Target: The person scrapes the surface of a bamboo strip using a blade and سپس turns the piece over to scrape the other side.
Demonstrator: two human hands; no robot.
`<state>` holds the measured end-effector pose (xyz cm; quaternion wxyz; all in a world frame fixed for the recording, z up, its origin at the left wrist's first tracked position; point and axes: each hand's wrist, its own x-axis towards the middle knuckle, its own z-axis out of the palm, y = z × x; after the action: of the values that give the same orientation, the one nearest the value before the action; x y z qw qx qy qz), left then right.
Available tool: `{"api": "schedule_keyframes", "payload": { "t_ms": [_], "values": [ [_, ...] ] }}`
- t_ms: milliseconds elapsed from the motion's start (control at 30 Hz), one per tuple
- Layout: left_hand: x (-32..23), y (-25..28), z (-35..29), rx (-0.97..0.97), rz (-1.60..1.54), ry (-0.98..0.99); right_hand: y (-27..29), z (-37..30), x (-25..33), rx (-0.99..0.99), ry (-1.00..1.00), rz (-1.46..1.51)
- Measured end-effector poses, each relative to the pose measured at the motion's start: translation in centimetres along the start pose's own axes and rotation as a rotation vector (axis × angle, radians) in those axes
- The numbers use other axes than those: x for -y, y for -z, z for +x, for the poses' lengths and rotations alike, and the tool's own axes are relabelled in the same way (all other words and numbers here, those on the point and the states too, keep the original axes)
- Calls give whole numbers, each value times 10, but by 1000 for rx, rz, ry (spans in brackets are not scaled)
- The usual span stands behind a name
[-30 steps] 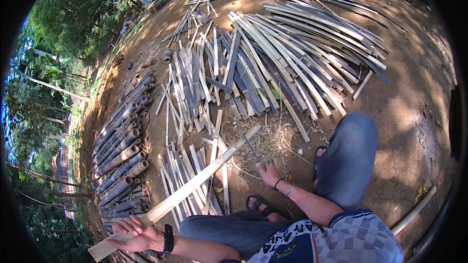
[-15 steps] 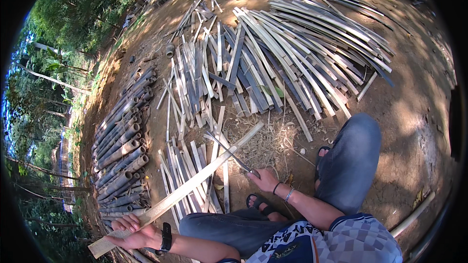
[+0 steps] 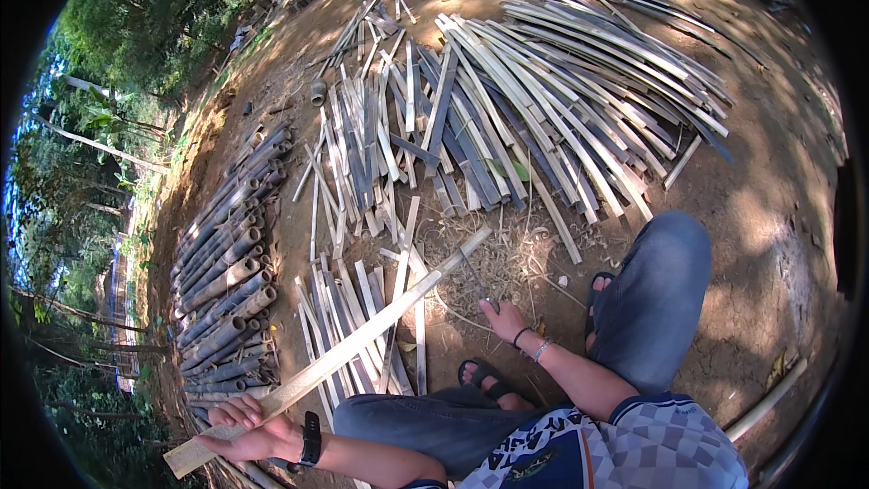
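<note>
My left hand (image 3: 240, 432) grips the near end of a long, pale split bamboo strip (image 3: 358, 337), which slants up and to the right across my left thigh. In my right hand (image 3: 503, 318) is the handle of a knife (image 3: 473, 273) with a long, narrow blade. The blade points up and slightly left, with its tip close to the strip's far end; whether it touches the strip I cannot tell. Thin curled bamboo shavings (image 3: 507, 263) lie on the ground below that end.
A large heap of split bamboo strips (image 3: 534, 118) spreads ahead of me. A smaller bundle of strips (image 3: 348, 299) lies nearer, under the held strip. Stacked bamboo poles (image 3: 226, 272) are on the left. My sandalled foot (image 3: 489, 380) rests near the shavings.
My right hand has moved slightly right and up, and the knife has swung from lying across the strip to pointing more upward near its far end. The left hand and strip have stayed put.
</note>
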<state>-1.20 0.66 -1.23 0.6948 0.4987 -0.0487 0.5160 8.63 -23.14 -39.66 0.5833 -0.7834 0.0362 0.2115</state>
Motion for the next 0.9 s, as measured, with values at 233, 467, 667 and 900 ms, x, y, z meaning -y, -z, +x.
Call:
{"api": "schedule_keyframes", "payload": {
  "t_ms": [233,467,667,900],
  "values": [
    [-6,7,1,-36,18,-2,-3,-29,37,162,280,-3],
    [-4,10,3,-57,4,14,-13,-8,5,64,31,73],
    [0,6,2,-40,-4,16,-8,2,-6,-16,108,14],
    [-2,3,1,-53,-7,-3,-13,-17,11,1,281,-60]
  ]
}}
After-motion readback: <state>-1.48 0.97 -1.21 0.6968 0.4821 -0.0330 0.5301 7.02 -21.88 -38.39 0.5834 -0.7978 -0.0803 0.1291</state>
